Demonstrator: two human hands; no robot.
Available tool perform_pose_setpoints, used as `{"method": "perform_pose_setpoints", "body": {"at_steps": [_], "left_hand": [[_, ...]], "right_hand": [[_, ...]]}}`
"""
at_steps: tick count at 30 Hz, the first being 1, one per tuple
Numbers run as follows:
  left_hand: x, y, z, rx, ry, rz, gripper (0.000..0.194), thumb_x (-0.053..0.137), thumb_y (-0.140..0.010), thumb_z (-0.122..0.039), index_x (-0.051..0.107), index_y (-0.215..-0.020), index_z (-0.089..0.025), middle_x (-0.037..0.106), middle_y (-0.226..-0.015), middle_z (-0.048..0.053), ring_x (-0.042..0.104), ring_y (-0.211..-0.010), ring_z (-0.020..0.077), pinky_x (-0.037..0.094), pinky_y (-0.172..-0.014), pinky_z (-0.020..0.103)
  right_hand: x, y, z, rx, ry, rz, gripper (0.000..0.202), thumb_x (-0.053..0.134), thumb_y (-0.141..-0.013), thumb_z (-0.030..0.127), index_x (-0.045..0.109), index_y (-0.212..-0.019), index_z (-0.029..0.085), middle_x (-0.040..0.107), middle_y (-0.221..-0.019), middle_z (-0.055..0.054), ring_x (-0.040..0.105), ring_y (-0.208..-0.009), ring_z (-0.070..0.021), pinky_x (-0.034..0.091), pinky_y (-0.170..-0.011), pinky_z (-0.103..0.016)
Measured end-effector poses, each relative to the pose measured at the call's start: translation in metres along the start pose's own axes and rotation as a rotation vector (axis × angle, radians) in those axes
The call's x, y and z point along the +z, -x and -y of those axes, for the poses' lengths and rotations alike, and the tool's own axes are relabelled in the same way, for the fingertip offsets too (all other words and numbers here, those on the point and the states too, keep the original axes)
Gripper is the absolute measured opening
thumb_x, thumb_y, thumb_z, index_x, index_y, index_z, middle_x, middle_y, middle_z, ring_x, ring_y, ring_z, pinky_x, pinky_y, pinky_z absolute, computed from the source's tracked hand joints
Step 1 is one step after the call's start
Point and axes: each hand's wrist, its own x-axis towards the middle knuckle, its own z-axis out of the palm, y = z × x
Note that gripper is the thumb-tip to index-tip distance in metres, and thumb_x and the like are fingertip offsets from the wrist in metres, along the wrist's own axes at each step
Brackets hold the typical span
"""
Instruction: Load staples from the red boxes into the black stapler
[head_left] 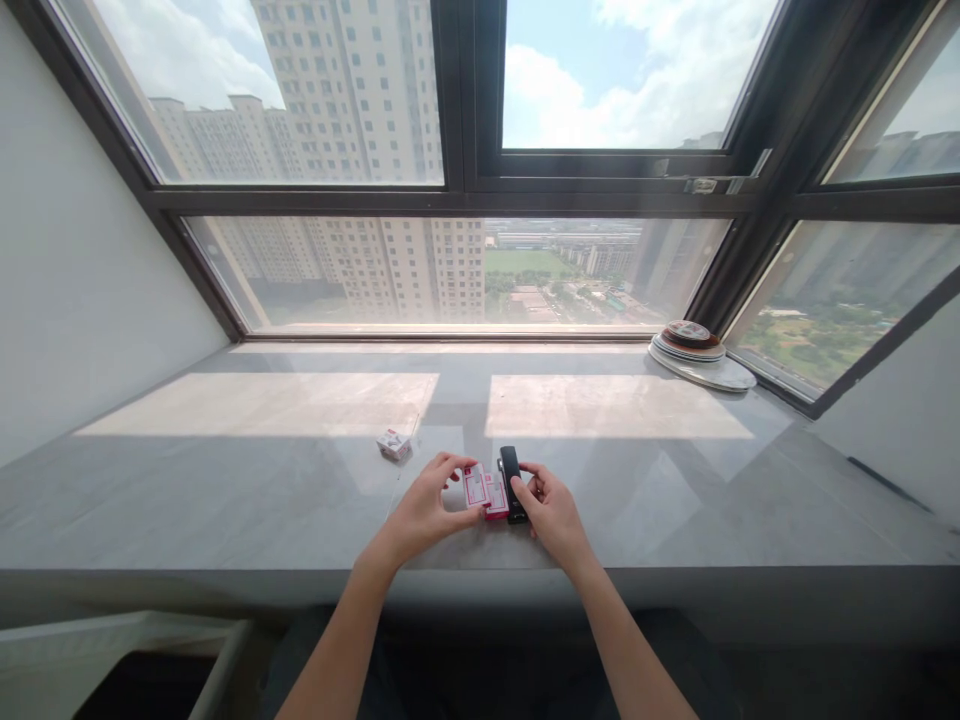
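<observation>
Two bare hands out over a grey stone sill [225, 490], under a big window [457, 180]. Left hand [422, 512] bent around a small pink-and-white box [475, 485], fingertips pinching its edges, box tipped up a bit. Right hand [550, 510] curled on a black stapler [511, 483], thumb on its side, fingers grasping it from the right. Stapler lying flat on the sill, long way pointing to the window. Second pink box [496, 497] squeezed between the first box and the stapler, touching both. Cannot tell which hand is holding that one.

Another little box [394, 444], white and red, resting alone on the sill, near the left hand but apart from it. Stack of round plates [697, 352] far off in the right corner by the glass. Sun patches bright on the sill behind the hands. Tall buildings and green ground outside.
</observation>
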Motion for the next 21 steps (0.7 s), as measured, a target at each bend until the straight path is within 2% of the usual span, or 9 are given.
{"method": "perform_pose_setpoints", "body": {"at_steps": [3,6,10,14,17,19,21], "left_hand": [[0.026,-0.010,-0.004,0.018,0.103,0.045,0.060,0.079,-0.078,-0.038,0.059,-0.134,-0.030,0.062,-0.128,0.005,0.057,-0.119,0.0249,0.046,-0.102,0.036],[0.037,-0.011,0.003,-0.025,0.199,0.077,0.068,0.082,-0.076,-0.038,0.056,-0.138,-0.029,0.064,-0.128,0.006,0.061,-0.114,0.0255,0.049,-0.099,0.036],[0.038,-0.010,0.010,-0.021,0.204,0.062,0.072,0.085,-0.072,-0.039,0.057,-0.136,-0.027,0.064,-0.127,0.007,0.062,-0.112,0.0271,0.049,-0.099,0.038],[0.039,-0.007,0.004,-0.017,0.197,0.093,0.071,0.085,-0.073,-0.041,0.056,-0.137,-0.029,0.063,-0.127,0.007,0.061,-0.112,0.0273,0.049,-0.099,0.038],[0.035,-0.009,0.000,0.037,0.157,0.086,0.071,0.081,-0.077,-0.048,0.054,-0.140,-0.031,0.058,-0.135,0.009,0.056,-0.121,0.0287,0.048,-0.102,0.038],[0.023,-0.013,0.006,0.021,0.043,-0.069,0.054,0.070,-0.086,-0.053,0.059,-0.135,-0.032,0.058,-0.130,0.008,0.055,-0.119,0.0265,0.048,-0.099,0.036],[0.002,-0.018,0.022,-0.090,-0.117,-0.363,0.040,0.055,-0.095,-0.055,0.065,-0.123,-0.029,0.060,-0.112,0.007,0.058,-0.105,0.0235,0.049,-0.090,0.035]], "right_hand": [[-0.001,-0.002,-0.005,0.003,-0.007,0.037,0.048,0.057,-0.095,0.057,0.059,-0.125,0.020,0.051,-0.074,0.004,0.049,-0.043,-0.0112,0.044,-0.036,-0.023],[-0.003,-0.005,-0.012,0.027,-0.043,0.112,0.050,0.058,-0.095,0.060,0.058,-0.123,0.019,0.050,-0.074,0.005,0.050,-0.042,-0.0111,0.045,-0.038,-0.024],[-0.003,-0.008,-0.018,0.047,-0.077,0.140,0.053,0.059,-0.093,0.062,0.056,-0.124,0.019,0.049,-0.072,0.006,0.051,-0.043,-0.0116,0.047,-0.039,-0.024],[-0.001,-0.006,-0.014,0.056,-0.054,0.120,0.055,0.058,-0.093,0.063,0.055,-0.126,0.020,0.050,-0.071,0.005,0.052,-0.044,-0.0125,0.045,-0.040,-0.024],[-0.001,-0.001,-0.008,0.059,-0.024,0.066,0.058,0.055,-0.093,0.065,0.055,-0.130,0.020,0.052,-0.070,0.004,0.050,-0.045,-0.0129,0.043,-0.041,-0.023],[-0.002,0.004,-0.004,0.054,-0.017,-0.003,0.059,0.051,-0.095,0.066,0.055,-0.132,0.019,0.052,-0.071,0.003,0.048,-0.047,-0.0128,0.040,-0.041,-0.023],[-0.004,0.008,-0.001,0.058,-0.028,-0.055,0.060,0.046,-0.097,0.067,0.055,-0.131,0.019,0.052,-0.071,0.002,0.046,-0.049,-0.0127,0.037,-0.041,-0.022]]}}
